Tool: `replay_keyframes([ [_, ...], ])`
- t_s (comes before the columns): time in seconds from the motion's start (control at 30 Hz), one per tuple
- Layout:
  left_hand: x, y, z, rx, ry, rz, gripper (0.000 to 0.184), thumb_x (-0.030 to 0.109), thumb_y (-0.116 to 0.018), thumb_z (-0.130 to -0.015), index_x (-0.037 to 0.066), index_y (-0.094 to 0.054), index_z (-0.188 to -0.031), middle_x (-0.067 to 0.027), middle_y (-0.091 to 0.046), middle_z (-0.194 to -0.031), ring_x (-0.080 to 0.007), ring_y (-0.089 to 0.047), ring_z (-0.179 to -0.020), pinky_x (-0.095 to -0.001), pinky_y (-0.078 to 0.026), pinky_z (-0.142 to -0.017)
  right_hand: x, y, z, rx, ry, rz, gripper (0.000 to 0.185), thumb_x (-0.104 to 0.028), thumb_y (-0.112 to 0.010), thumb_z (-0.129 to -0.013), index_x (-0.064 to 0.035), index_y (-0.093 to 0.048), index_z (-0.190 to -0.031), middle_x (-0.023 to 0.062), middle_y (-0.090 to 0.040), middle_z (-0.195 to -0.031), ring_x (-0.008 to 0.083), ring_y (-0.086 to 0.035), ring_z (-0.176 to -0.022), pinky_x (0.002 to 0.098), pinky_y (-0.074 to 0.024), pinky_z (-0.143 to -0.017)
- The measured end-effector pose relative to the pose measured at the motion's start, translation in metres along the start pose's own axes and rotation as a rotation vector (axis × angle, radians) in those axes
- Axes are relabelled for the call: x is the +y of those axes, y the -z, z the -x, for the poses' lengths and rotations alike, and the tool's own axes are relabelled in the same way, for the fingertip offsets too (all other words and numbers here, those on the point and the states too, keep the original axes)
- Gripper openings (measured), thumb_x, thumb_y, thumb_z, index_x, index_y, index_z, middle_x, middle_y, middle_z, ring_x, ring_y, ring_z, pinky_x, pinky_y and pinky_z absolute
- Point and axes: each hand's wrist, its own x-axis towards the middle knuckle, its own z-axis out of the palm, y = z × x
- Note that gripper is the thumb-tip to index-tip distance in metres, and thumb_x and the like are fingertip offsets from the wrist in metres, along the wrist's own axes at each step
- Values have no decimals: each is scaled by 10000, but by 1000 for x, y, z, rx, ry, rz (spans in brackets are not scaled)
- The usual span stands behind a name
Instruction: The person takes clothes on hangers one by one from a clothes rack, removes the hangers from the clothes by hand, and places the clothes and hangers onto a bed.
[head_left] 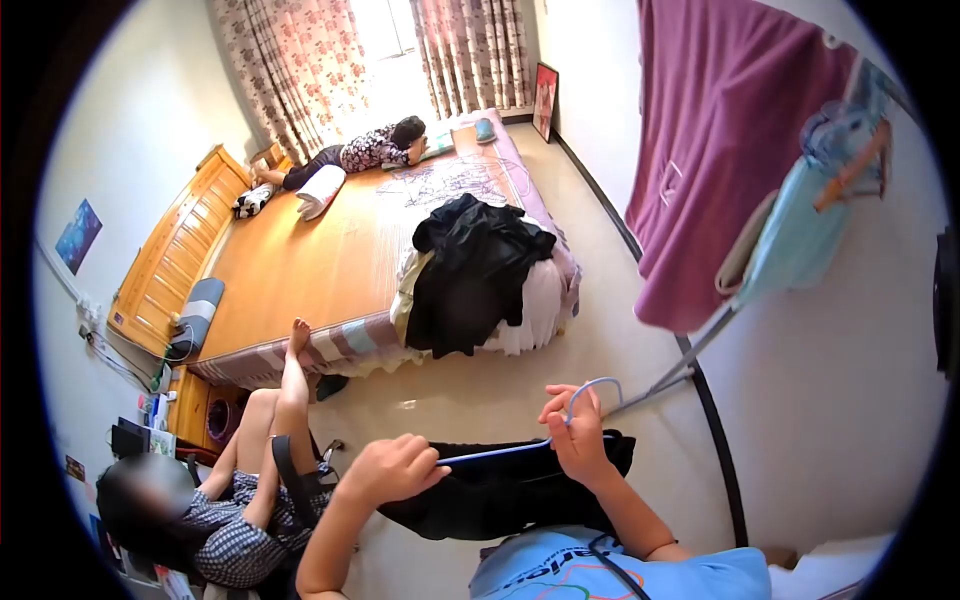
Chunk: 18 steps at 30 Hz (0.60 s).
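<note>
A blue hanger [500, 453] is held in front of the body, its hook curving up at the right. My left hand [395, 468] is closed round the hanger's left end. Around the hanger near the base of the hook is my right hand [578, 435], its fingers partly curled and the thumb against the hanger. A black garment [490, 500] hangs below the hanger, between and under both hands.
A bed [300, 260] holds a heap of dark clothes [475, 270] and a lying person [380, 150]. Another person [240, 530] sits at the lower left. On the right, a rack [690, 355] stands near a purple towel [700, 150] and a teal cloth [795, 230].
</note>
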Motion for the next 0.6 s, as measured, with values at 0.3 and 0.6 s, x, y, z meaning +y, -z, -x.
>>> replay_keyframes([
  [0.3, -152, 9, -94, 182, -56, -131, 355, 222, -577, -683, 84, -312, -491, -22, -291, -494, -143, -361, -417, -234, -296, -342, 117, 6, -146, 269, -428, -486, 421, -237, -288, -874, -42, -401, -519, 56, -472, -651, 176, -473, -839, 305, -316, -812],
  [0.6, -318, -64, -198, 281, -99, -181, 351, 208, -582, -671, 91, -306, -489, -15, -288, -500, -139, -363, -423, -233, -304, -357, 221, -63, -256, 223, -534, -623, 468, -322, -286, -875, -52, -366, -501, 87, -479, -692, 228, -471, -847, 336, -306, -816],
])
